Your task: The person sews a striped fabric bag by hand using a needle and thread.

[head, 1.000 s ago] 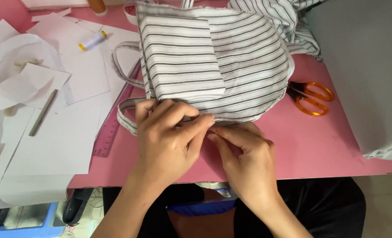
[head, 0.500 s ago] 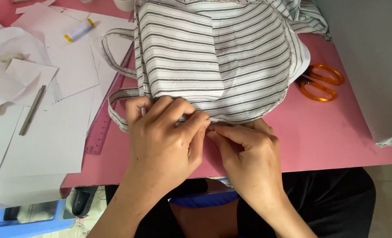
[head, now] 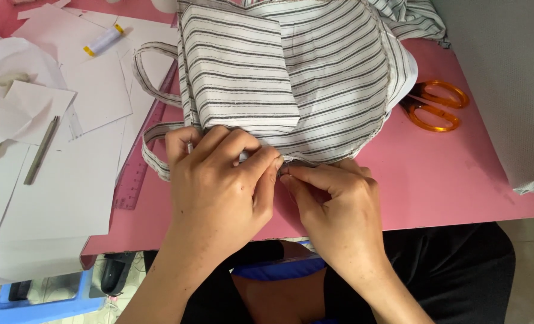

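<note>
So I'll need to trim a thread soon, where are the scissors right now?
The orange-handled scissors lie on the pink table at the upper right of the head view, blades tucked under the striped fabric bag's right edge.

A pink counter [head: 459, 174] carries a striped fabric bag [head: 315, 78] at its middle, orange-handled scissors [head: 438, 107] just to its right, and, to its left, white paper sheets [head: 69, 180], a purple ruler [head: 140, 162], a thread spool [head: 104, 41] and a grey pen [head: 42, 150].
</note>
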